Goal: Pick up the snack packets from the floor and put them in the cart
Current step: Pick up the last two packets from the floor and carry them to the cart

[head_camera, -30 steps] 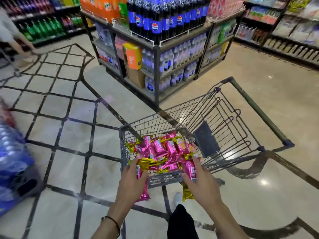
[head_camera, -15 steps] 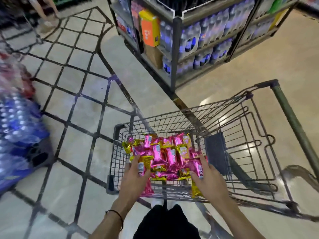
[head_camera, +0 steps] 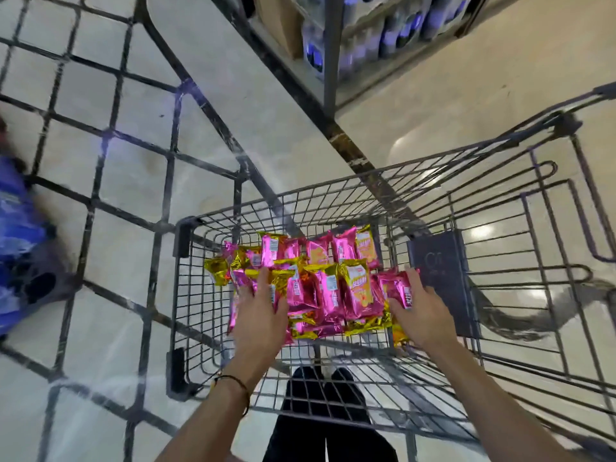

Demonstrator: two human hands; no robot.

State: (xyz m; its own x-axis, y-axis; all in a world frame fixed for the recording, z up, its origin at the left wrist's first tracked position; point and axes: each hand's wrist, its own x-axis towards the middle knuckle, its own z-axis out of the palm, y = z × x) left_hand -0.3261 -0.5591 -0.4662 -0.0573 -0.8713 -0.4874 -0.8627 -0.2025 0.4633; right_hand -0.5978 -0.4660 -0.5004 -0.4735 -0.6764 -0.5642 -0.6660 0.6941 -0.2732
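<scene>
Into the cart (head_camera: 181, 248) were moved left hand (head_camera: 258, 316) and right hand (head_camera: 425, 316); pile at 12 o'clock. In both, snack packets (head_camera: 398, 288) are still gripped; drop pending.

A grey shelf rack (head_camera: 330, 61) stood on pale floor tiles (head_camera: 273, 111), loaded with blurred bottles (head_camera: 400, 28) and a cardboard box (head_camera: 276, 31). Dark grid lines (head_camera: 171, 155) crossed the tiles left of it; far left of it lay blurred blue bottle packs (head_camera: 16, 228).
</scene>
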